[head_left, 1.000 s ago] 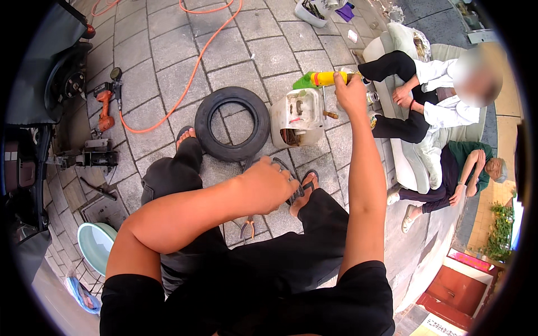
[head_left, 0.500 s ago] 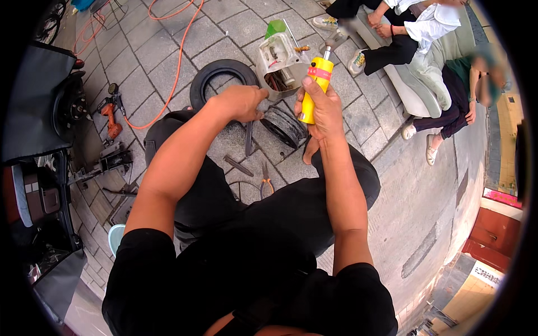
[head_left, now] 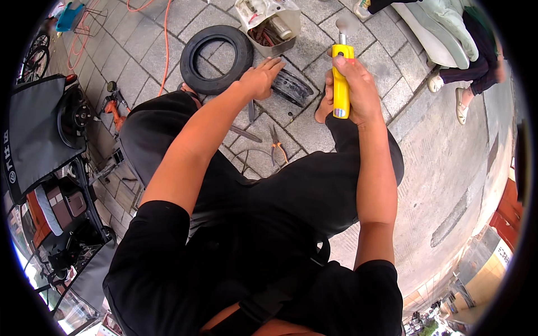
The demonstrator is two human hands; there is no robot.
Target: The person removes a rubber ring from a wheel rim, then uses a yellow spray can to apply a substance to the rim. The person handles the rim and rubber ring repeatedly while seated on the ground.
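Note:
My right hand (head_left: 358,87) is closed around a yellow handheld rotary tool (head_left: 342,84), raised upright. A metal shaft sticks out of its top and ends in a round, blurred head. To the left, my left hand (head_left: 259,79) is open, fingers stretched out and lying at the upper left edge of a dark wheel rim (head_left: 292,88). Whether its palm presses on the rim is hidden. A black tire (head_left: 190,70) lies flat beside that hand's wrist. Orange-handled pliers (head_left: 276,147) and a flat metal bar (head_left: 245,133) rest on the paving between my legs.
A cut-open pale container (head_left: 280,25) of tools stands beyond the rim. An orange hose (head_left: 167,45) runs along the paving. An orange power tool (head_left: 116,116) and a dark vehicle (head_left: 42,134) are at the left. A person sits on a grey couch (head_left: 440,31) at far right.
My left hand's fingers have straightened from a more bent pose at the rim. The yellow tool stands more upright, still in my right hand. The whole view has shifted.

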